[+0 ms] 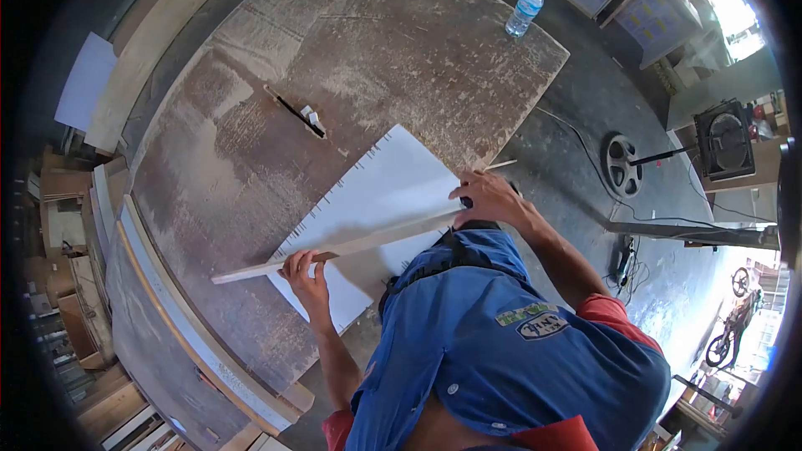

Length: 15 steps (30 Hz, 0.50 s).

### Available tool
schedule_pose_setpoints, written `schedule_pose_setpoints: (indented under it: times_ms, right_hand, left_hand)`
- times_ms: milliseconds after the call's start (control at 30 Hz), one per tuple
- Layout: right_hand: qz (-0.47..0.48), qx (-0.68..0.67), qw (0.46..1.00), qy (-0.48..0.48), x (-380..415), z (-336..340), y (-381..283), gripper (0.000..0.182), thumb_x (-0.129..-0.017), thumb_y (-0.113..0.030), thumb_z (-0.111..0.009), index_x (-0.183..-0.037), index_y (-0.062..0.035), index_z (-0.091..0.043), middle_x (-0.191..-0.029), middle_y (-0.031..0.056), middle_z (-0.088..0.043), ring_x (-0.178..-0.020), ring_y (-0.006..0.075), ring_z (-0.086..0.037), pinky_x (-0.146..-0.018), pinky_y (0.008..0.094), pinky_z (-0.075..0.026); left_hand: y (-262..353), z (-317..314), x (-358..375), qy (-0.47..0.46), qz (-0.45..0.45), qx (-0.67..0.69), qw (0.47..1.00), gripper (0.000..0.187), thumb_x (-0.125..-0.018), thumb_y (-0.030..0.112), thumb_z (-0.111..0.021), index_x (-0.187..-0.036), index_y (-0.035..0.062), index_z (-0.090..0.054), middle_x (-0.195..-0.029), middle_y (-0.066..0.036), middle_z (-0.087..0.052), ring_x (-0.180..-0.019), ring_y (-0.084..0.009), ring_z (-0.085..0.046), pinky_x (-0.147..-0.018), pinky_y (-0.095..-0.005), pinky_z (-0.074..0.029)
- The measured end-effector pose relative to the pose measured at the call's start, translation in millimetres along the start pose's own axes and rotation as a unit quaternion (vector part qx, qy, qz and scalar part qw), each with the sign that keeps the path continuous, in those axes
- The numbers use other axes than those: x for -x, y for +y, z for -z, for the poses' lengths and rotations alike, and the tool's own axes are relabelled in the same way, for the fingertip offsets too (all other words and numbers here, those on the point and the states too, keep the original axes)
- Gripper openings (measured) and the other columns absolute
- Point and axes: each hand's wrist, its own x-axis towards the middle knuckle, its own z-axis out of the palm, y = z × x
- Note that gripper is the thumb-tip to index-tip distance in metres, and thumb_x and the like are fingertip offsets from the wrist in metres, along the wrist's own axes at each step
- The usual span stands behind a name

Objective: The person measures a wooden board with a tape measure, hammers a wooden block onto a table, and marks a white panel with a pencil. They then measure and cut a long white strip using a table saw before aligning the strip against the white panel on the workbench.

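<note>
Wooden strip [351,246] lies across the white panel [376,200] — left hand [307,276] pinches one end, right hand [491,200] closes over the other, apparently steadying it as a straightedge.

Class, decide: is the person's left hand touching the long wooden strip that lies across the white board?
Touching. The head view shows the left hand with its fingers pressed on the wooden strip near its left end, no gap between them, over the white board.

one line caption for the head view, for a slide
Both hands, left and right, press a wood strip across a white panel on a dusty table.
</note>
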Motion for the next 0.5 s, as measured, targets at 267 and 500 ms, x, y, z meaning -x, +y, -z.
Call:
schedule_pose_setpoints:
  times_ms: [267, 500]
  right_hand:
    - [0.116, -0.017, 0.988, 0.099, -16.4, 36.8, 108.2, 0.023, -0.074, -0.03, -0.071, -0.089, -0.0132, -0.071, -0.091, 0.0081, -0.057, -0.091, 0.0275, -0.059, -0.078, 0.0406, -0.047]
    - [0.023, 0.035, 0.991, 0.124, -42.0, 99.2, 246.8, 0.028, -0.067, -0.03, -0.076, -0.09, -0.0131, -0.074, -0.09, 0.007, -0.06, -0.091, 0.0261, -0.06, -0.08, 0.039, -0.05]
  left_hand:
    - [130.2, -37.4, -100.2, 0.077, -0.046, -0.059, 0.994, 0.047, -0.076, 0.009, -0.074, -0.12, 0.0169, -0.061, -0.119, -0.006, -0.058, -0.124, -0.0297, -0.047, -0.109, -0.0617, -0.024]
    - [249.5, -106.8, -123.2, -0.007, -0.062, 0.086, 0.994, 0.044, -0.083, 0.009, -0.066, -0.126, 0.007, -0.056, -0.132, -0.016, -0.052, -0.124, -0.0344, -0.048, -0.105, -0.0458, -0.037]
